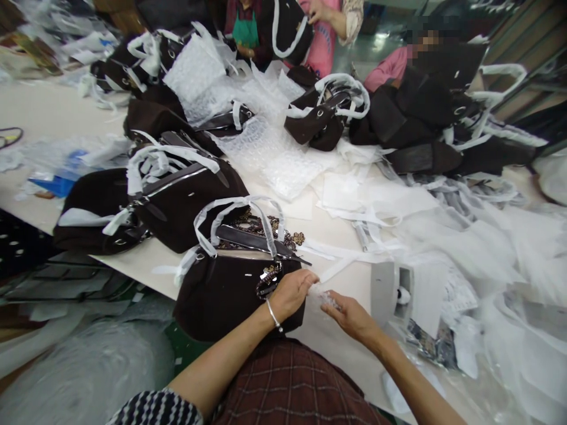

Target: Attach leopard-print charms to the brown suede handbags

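Both hands grip one crumpled piece of clear plastic wrap (319, 293) beside the right end of a dark brown handbag. My left hand (293, 290), with a bracelet at the wrist, is closed on one end of it. My right hand (352, 316) pinches the other end, a little lower and to the right. The handbag (221, 293) stands at the table's near edge, its handles (237, 206) wrapped in white padding. A beaded charm (268, 280) hangs on its front, close to my left hand, and a patterned lining shows at the opening.
More dark handbags (188, 203) stand to the left and far side. Bubble wrap (283, 159) lies mid-table; white sheets (465, 236) pile up at right near a grey tape dispenser (392, 289). A large plastic roll (93, 378) sits below the table's left edge. Other people work across the table.
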A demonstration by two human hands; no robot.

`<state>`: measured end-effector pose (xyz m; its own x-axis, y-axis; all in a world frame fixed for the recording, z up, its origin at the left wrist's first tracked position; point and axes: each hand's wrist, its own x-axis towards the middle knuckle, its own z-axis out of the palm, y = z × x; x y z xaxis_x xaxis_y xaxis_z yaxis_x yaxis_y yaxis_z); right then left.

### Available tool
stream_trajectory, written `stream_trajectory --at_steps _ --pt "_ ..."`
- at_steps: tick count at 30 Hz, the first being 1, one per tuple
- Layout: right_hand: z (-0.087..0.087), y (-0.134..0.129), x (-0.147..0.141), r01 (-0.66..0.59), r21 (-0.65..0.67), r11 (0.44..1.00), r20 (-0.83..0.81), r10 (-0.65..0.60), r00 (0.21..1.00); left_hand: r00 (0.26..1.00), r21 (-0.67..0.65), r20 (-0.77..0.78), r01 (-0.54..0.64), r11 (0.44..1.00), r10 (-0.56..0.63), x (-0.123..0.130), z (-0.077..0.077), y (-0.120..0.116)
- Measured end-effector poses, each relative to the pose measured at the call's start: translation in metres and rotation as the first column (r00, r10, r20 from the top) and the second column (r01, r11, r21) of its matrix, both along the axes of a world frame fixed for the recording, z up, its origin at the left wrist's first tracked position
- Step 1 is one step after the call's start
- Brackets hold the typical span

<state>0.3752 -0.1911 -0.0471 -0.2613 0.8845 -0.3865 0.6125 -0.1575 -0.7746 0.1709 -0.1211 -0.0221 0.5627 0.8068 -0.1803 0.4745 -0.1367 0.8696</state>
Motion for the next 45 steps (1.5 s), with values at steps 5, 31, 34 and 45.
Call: stream_trajectory --at_steps 5,31,34,45 --pt "-0.028 -0.011 0.021 0.045 0.027 0.999 0.182 -0.049 0.982 0.889 0.158 -0.446 -0.037 0.987 0.105 -0.027 0.009 0.008" --pt "0.055 0.033 -0.088 0.537 -0.020 0.843 -0.465 -0.484 0.742 0.926 -0.606 0.114 -0.221 0.764 0.359 -0.059 -0.007 -0.024" --pt "0.059 0.040 -0.087 0.556 -0.266 0.787 -0.564 -0.595 0.572 0.958 -0.585 0.064 -0.191 0.788 0.281 -0.067 -0.009 -0.026" --pt "0.060 0.065 -0.084 0.323 -0.459 0.828 -0.355 -0.504 0.787 0.896 0.098 -0.218 -0.374 0.922 0.387 -0.087 -0.020 0.017"
